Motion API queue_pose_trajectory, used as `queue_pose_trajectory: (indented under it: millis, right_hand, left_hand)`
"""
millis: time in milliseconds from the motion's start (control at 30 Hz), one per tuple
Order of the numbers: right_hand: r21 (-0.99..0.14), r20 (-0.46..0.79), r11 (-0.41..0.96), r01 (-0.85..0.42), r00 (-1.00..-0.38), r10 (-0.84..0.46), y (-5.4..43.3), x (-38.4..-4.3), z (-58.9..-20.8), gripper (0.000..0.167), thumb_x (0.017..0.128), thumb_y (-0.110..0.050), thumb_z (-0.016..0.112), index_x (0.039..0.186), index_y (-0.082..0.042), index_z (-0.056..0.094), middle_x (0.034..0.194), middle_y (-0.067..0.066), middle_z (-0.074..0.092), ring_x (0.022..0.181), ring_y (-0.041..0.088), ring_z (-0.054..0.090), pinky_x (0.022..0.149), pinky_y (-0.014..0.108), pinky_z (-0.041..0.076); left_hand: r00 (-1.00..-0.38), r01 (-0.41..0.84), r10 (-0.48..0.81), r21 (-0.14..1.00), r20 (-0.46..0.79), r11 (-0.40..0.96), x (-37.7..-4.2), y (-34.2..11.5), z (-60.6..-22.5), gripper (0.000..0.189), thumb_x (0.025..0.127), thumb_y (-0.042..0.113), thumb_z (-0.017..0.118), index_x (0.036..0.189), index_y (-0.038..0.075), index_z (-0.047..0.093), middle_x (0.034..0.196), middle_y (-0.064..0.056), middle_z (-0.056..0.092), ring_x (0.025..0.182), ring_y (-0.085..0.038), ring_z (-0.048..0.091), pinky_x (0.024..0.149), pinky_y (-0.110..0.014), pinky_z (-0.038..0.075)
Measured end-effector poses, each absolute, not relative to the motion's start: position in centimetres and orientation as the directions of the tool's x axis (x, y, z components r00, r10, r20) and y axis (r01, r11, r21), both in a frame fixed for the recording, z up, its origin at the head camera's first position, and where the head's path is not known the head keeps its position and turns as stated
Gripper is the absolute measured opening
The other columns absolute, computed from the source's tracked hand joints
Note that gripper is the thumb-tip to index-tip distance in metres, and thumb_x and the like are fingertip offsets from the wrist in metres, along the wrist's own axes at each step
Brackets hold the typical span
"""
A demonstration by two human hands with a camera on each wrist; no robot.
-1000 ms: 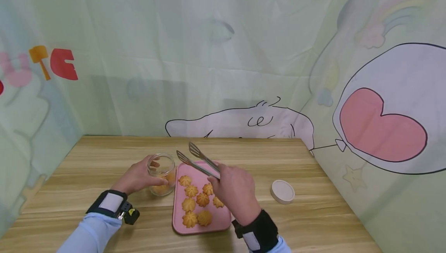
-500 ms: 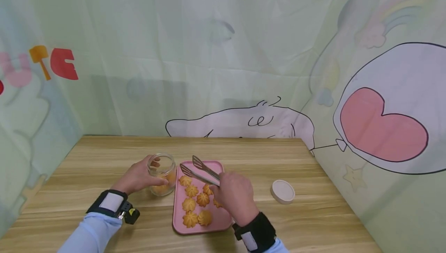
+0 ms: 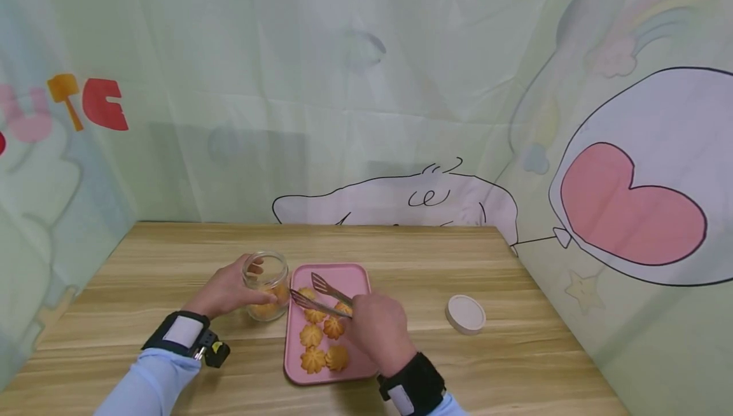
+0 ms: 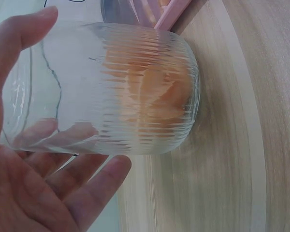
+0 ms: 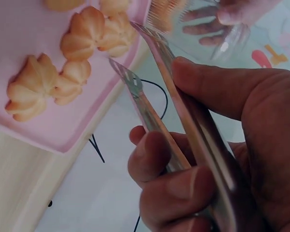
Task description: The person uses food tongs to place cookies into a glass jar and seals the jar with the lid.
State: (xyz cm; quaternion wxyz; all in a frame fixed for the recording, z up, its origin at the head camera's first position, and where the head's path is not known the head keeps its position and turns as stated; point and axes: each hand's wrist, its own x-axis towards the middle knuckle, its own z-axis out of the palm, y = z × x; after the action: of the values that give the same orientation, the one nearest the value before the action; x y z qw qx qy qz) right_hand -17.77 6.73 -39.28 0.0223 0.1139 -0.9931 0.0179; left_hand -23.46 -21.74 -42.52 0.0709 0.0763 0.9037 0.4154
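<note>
My left hand point(image 3: 224, 290) holds a clear glass jar point(image 3: 276, 271), thumb on one side and fingers on the other. The ribbed jar stands upright, and golden cookies point(image 4: 152, 89) lie at its bottom in the left wrist view. Metal tongs point(image 5: 186, 113) are gripped in my right hand point(image 3: 380, 333), fingers curled round both arms. Their slotted tips are apart and point left, over the upper part of a pink tray point(image 3: 346, 272). Several fluted cookies point(image 3: 312, 360) lie on that tray; the tongs partly cover the upper ones. Nothing shows between the tips.
A round white lid point(image 3: 466, 314) lies on the wooden table point(image 3: 515, 371), right of the tray. The jar stands close to the tray's left edge. Behind the table and along its sides hangs a printed cloth backdrop point(image 3: 229, 85).
My right hand has lowered the tongs toward the near side, bringing their tips from above the tray's far edge to over its upper cookies. The left hand and jar stay in place.
</note>
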Motion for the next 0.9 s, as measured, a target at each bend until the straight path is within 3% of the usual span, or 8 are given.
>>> queue_pose_trajectory:
  millis: [400,900]
  right_hand:
    - [-0.015,0.127,0.985,-0.172,-0.977,-0.169,7.4,-17.7,-40.4,0.036,0.091,-0.039,0.085,0.083,-0.008,0.068,0.063,0.001,0.054,0.054,0.015,0.056,0.048,0.035,0.05]
    - [-0.055,0.14,0.981,-0.184,-0.974,-0.175,7.7,-17.7,-40.8,0.035,0.091,-0.036,0.085,0.082,-0.007,0.068,0.061,0.001,0.052,0.053,0.014,0.053,0.047,0.034,0.049]
  left_hand:
    - [-0.974,0.092,0.218,0.765,-0.064,0.637,-23.5,-21.6,-42.6,0.097,0.08,0.035,0.094,0.15,-0.008,0.042,0.144,-0.035,0.054,0.129,-0.053,0.056,0.102,-0.065,0.051]
    - [-0.975,0.084,0.211,0.763,-0.07,0.641,-23.6,-21.3,-42.8,0.097,0.08,0.036,0.095,0.15,-0.007,0.043,0.144,-0.034,0.054,0.129,-0.053,0.055,0.102,-0.065,0.051]
